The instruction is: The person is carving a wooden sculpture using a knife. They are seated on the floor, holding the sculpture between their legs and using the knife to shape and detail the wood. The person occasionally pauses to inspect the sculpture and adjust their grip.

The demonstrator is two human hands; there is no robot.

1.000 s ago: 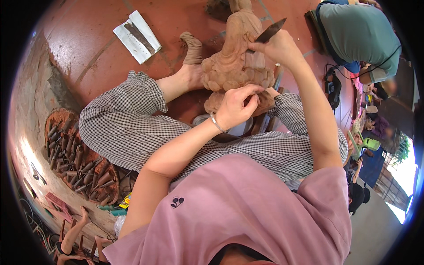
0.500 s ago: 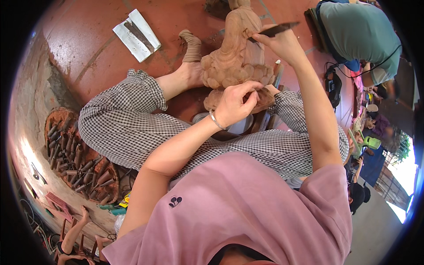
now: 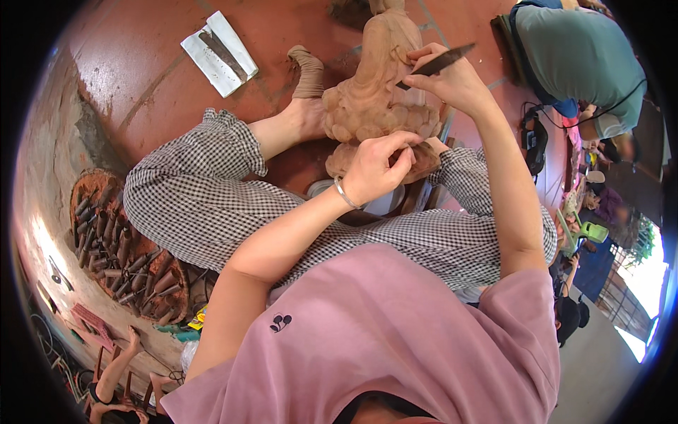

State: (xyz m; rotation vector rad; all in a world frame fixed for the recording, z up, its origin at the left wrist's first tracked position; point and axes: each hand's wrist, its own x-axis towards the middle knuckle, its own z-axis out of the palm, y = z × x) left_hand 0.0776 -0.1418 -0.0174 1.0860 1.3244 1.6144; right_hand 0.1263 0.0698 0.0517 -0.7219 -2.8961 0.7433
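A carved brown wooden statue (image 3: 385, 53) of a robed seated figure stands in front of me, on a base of rounded petals. My right hand (image 3: 448, 81) is closed around a flat dark blade (image 3: 452, 58), pointed at its outer end. The blade slants down to the left, and its lower end is at or close to the statue's right side; contact is unclear. My left hand (image 3: 381, 166) rests at the lower part of the statue's base (image 3: 424, 161), thumb and fingers pinched together. Whatever may be between those fingers is hidden.
A folded white paper (image 3: 229, 63) with a dark flat strip lies on the red tiles at the far left. A round tray (image 3: 185, 297) of many handled tools sits left of my knee. My wrapped foot (image 3: 307, 74) is beside the statue. A person in green (image 3: 579, 63) bends at right.
My right hand has come slightly nearer and lower along the statue's side. The blade now slants more steeply, with its lower end showing. My left hand has stayed in place.
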